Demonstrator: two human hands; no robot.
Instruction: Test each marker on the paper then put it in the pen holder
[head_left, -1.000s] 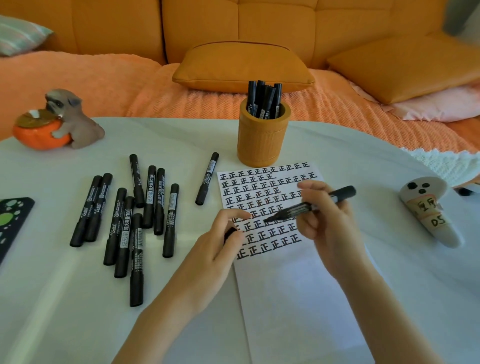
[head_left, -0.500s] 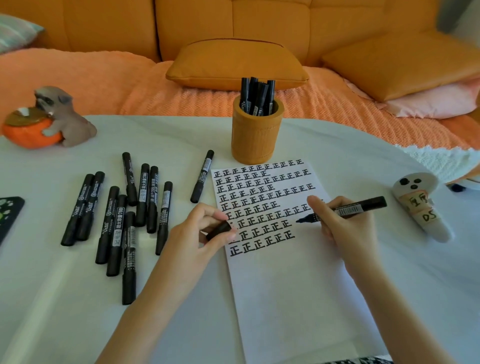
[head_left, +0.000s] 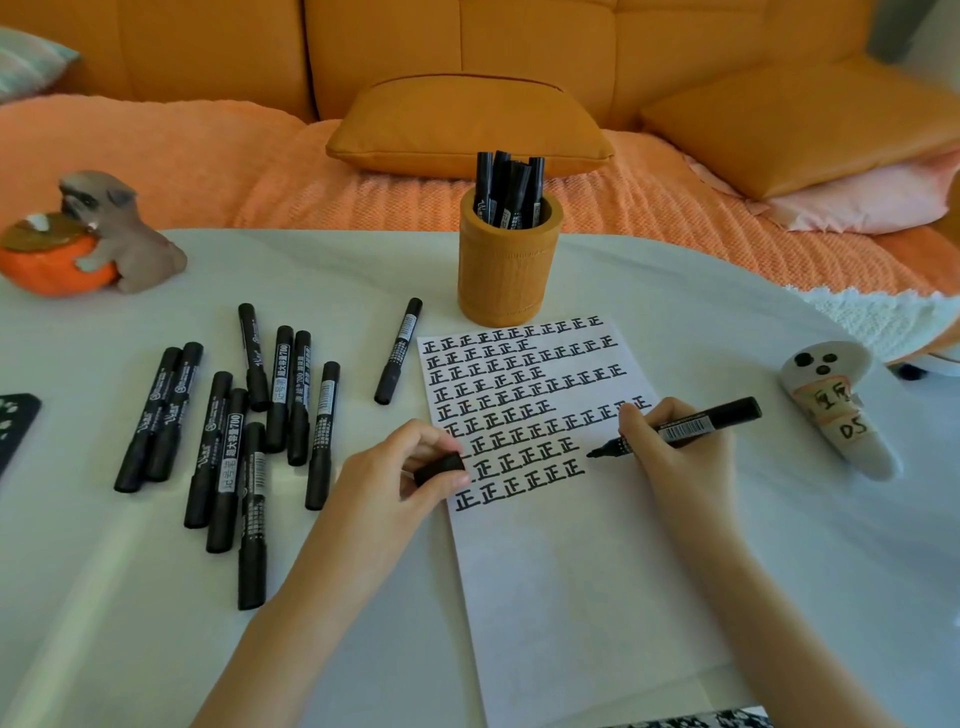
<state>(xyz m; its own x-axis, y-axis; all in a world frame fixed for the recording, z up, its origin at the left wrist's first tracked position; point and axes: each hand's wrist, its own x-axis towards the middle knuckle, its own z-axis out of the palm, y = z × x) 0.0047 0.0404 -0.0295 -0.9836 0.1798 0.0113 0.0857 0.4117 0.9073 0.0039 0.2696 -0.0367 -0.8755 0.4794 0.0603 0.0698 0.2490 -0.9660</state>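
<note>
An uncapped black marker (head_left: 727, 413) is gripped by the curled fingers of the right hand (head_left: 680, 462). Its tip is held at the end of a row of written characters on the white paper (head_left: 571, 571); whether it touches cannot be told. A black cap (head_left: 440, 467) is pinched between thumb and fingers of the left hand (head_left: 389, 488) at the sheet's left edge. Just beyond the paper, several markers are stood in the orange pen holder (head_left: 509, 275). Loose capped markers (head_left: 249, 431) are laid on the white table (head_left: 130, 597) to the left.
</note>
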